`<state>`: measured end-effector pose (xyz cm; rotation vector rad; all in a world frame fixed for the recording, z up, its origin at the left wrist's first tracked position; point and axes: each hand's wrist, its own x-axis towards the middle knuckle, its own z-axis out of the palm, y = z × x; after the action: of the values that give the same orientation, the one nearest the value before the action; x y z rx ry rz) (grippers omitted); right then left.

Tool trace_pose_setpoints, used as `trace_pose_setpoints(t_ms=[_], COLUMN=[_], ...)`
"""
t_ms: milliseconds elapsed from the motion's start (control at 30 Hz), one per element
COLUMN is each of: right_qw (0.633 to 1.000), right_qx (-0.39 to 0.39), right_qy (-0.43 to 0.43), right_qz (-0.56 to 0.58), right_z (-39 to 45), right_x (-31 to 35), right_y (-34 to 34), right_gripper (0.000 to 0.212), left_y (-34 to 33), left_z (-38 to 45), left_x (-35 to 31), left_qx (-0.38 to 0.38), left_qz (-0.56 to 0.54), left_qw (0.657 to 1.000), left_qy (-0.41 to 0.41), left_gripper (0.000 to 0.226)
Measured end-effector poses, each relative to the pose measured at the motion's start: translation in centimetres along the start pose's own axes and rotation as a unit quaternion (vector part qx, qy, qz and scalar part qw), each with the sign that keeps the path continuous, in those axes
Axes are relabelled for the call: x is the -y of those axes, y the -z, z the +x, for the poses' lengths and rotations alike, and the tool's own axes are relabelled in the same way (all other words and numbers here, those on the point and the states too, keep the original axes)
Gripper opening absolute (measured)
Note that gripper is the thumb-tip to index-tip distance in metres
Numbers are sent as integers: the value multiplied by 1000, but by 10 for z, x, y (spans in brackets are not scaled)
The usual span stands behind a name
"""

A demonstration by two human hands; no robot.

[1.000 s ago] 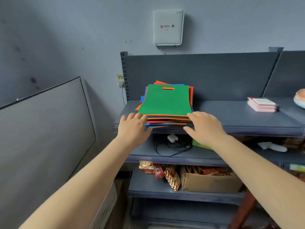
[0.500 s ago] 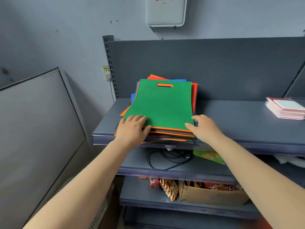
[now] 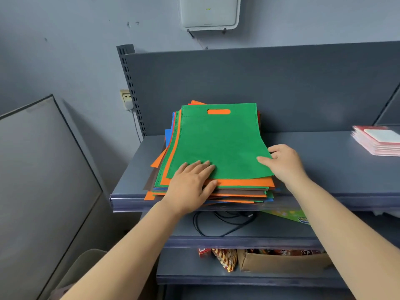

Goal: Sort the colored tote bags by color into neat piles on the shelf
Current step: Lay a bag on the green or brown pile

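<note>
Up top, green bag, left hand flat, right hand pinching corner

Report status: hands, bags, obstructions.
Left hand flat on mixed bag stack. Right hand pinching top green fabric tote bag. Unsorted. No obstructions.

The single head-worn camera is looking forward and down, close over the shelf, facing the wall.

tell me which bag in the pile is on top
The green bag with the orange showing through its handle slot; the orange, brown and blue bags lie under it.
</note>
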<state>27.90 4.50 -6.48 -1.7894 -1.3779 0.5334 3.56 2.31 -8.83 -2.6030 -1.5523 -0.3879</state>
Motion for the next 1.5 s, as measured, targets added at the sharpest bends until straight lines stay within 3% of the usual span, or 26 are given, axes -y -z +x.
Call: trace_pose_setpoints(t_ms=[100, 267, 433, 533, 700, 833, 900, 1100, 1267, 1500], right_qw=[1000, 999, 996, 996, 991, 984, 980, 957, 934, 902], right_qx=[16, -14, -88, -88, -104, -131, -139, -129, -99, -28], right_qy=[-21, 1, 10, 8, 7, 1, -9, -28, -40, -69], right_qz=[-4, -31, -11, 23, 88, 119, 139, 258, 341, 425], right_z=[5, 5, -4, -14, -22, -30, -34, -48, -57, -78], right_x=[-2, -5, -18, -25, -26, -30, -34, -30, -28, -26], right_y=[3, 6, 11, 4, 0, 4, 8, 9, 9, 9], right_gripper=[22, 54, 34, 11, 18, 16, 14, 22, 29, 31], left_y=[1, 6, 13, 13, 10, 12, 17, 32, 47, 51], left_z=[2, 2, -2, -4, 2, 0, 0, -2, -19, -76], left_x=[0, 7, 35, 48, 54, 60, 62, 71, 75, 61], left_qx=[4, -5, -70, -70, -55, -84, -91, -85, -47, -143], left_qz=[-6, -26, -78, -96, -145, -238, -254, -264, -268, -234], left_qw=[1000, 1000, 986, 967, 948, 913, 900, 869, 866, 866], left_qy=[-15, -14, 133, 227, 278, 321, 341, 411, 420, 419], left_gripper=[54, 51, 37, 34, 39, 33, 20, 20, 18, 18])
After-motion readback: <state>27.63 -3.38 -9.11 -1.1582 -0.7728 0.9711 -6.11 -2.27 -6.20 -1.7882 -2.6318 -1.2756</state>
